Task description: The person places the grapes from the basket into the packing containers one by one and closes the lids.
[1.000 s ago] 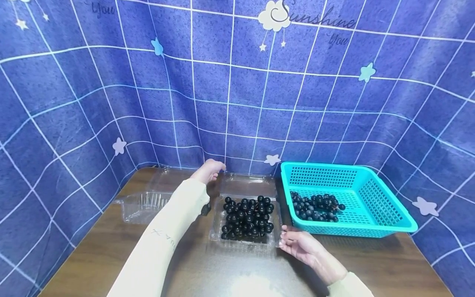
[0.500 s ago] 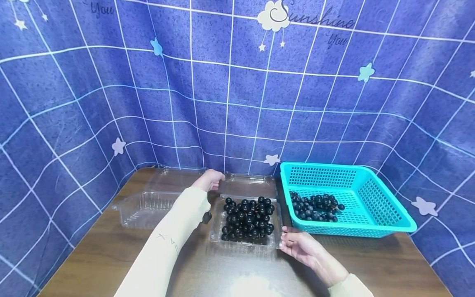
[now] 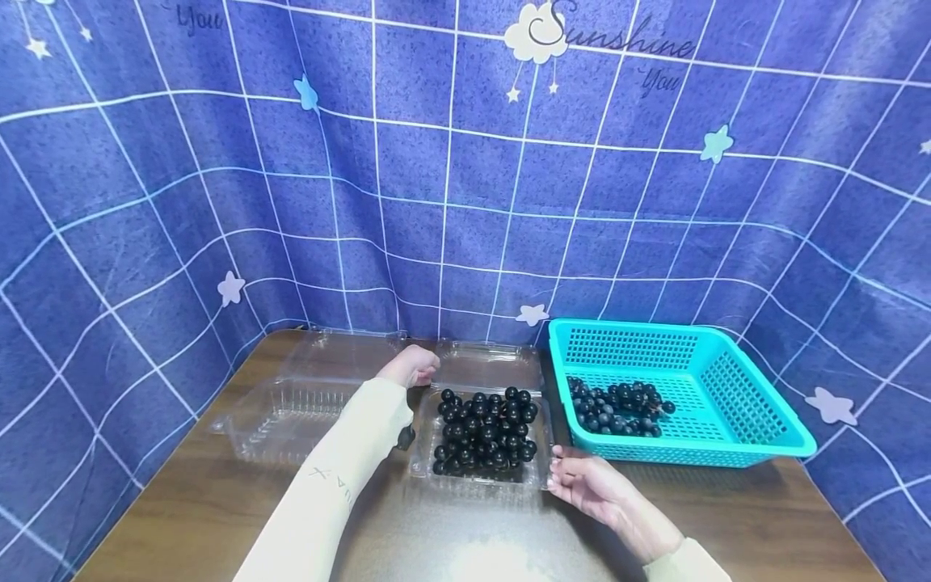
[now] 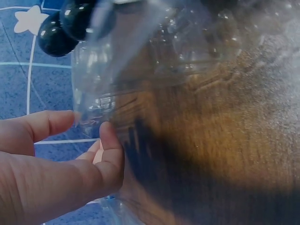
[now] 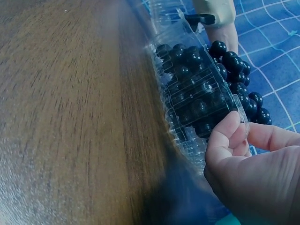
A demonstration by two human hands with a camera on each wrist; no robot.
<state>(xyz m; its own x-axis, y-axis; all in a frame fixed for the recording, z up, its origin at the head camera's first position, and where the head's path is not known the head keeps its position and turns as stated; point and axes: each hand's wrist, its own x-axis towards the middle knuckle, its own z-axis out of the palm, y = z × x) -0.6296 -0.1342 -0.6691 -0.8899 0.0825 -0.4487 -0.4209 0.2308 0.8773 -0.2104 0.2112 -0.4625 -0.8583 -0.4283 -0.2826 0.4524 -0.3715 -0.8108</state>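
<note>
A clear plastic clamshell box (image 3: 419, 453) sits in the middle of the table with its lid (image 3: 487, 364) folded back. Dark grapes (image 3: 483, 428) are heaped in its base. My left hand (image 3: 413, 366) is at the base's back left corner near the hinge; in the left wrist view its thumb and fingertip lie on either side of the plastic corner (image 4: 91, 119). At the front right corner, my right hand (image 3: 589, 485) pinches the rim between thumb and curled fingers, as the right wrist view shows at the edge tab (image 5: 243, 117).
Another clear clamshell box (image 3: 265, 420), lid folded back, stands on the left, partly behind my left sleeve (image 3: 327, 485). On the right is a turquoise basket (image 3: 756, 388) with more grapes (image 3: 621, 408). A blue patterned curtain (image 3: 465, 202) rises behind the table.
My left hand has come down from beside the lid's far edge to the hinge corner. The left box has shifted a little toward me and leftward. My right hand has stayed in place.
</note>
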